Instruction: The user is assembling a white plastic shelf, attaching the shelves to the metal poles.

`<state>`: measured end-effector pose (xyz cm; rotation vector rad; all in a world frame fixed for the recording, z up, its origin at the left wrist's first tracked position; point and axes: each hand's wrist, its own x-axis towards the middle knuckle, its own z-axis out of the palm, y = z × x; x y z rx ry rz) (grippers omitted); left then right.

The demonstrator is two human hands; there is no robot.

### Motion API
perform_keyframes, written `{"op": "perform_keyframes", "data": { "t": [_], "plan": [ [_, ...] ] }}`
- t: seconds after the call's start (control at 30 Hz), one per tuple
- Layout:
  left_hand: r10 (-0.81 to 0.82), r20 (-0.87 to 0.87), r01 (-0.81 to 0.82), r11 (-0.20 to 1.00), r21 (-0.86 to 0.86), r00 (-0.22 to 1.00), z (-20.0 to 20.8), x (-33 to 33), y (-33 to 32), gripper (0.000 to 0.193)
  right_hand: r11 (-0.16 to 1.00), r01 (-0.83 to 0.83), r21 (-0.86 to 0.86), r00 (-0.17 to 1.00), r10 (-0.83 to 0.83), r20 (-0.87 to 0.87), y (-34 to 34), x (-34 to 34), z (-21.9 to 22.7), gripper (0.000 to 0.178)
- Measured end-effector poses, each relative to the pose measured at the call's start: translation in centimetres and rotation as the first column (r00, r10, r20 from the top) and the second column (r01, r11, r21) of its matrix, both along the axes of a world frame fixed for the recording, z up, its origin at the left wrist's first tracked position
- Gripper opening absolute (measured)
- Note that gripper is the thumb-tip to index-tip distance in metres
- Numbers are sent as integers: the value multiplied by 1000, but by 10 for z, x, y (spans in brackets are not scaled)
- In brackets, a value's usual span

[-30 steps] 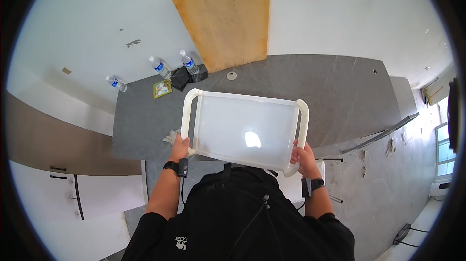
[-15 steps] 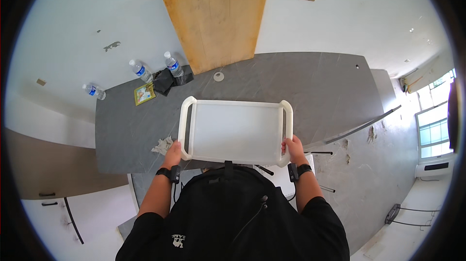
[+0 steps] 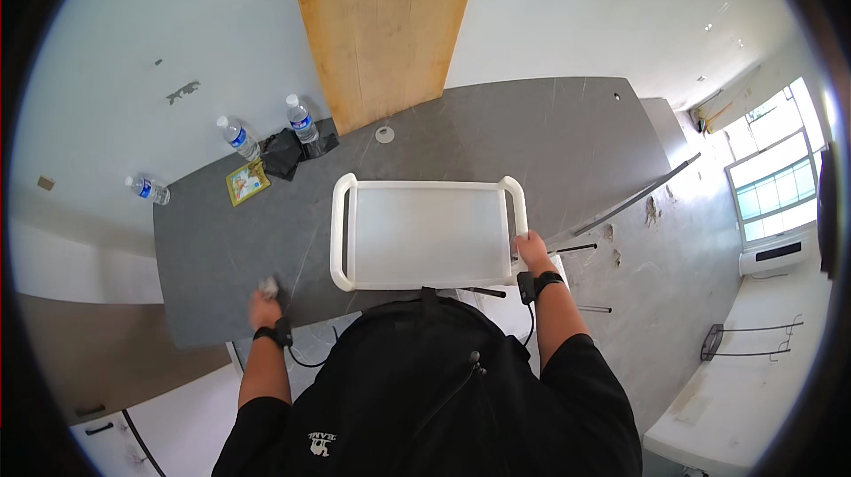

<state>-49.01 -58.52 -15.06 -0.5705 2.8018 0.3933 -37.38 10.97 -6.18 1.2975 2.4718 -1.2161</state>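
A white rectangular tray (image 3: 427, 233) with raised side handles is held in front of my body at the counter's near edge. My right hand (image 3: 534, 254) is closed around the near part of its right handle. The left handle has no hand on it. Further left, over the grey counter (image 3: 226, 251), my left hand (image 3: 264, 308) is closed on a crumpled pale cloth (image 3: 269, 285), which shows just beyond the fingers.
Clear water bottles (image 3: 302, 118) stand along the wall at the back left, beside a black bag (image 3: 282, 155) and a yellow-edged packet (image 3: 246, 182). A wooden board (image 3: 381, 34) leans on the wall. Thin dark stool or chair legs (image 3: 574, 248) show at the right.
My left hand has let go of the tray's left handle and moved left, taking hold of the cloth that lay on the counter. My right hand still grips the right handle.
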Motion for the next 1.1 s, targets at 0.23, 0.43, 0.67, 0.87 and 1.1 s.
{"op": "perform_keyframes", "data": {
  "t": [0.23,0.43,0.67,0.87,1.1],
  "plan": [
    [491,-430,-543,840,2,758,2,-18,-76,45,992,-21,126,982,44,-183,-2,-3,-6,39],
    [113,-199,-38,937,347,973,1,-26,-4,44,689,-193,698,835,489,-252,-74,-39,15,43],
    [-109,158,-102,396,912,981,37,-62,163,52,643,-577,504,707,702,-87,-164,-99,-24,61],
    [-26,239,-204,439,875,971,52,-68,210,40,520,-725,452,523,842,-130,-232,-131,-33,64],
    [97,333,-344,365,865,938,55,-55,199,36,380,-820,427,352,924,-146,-280,-126,-35,69]
  ]
}}
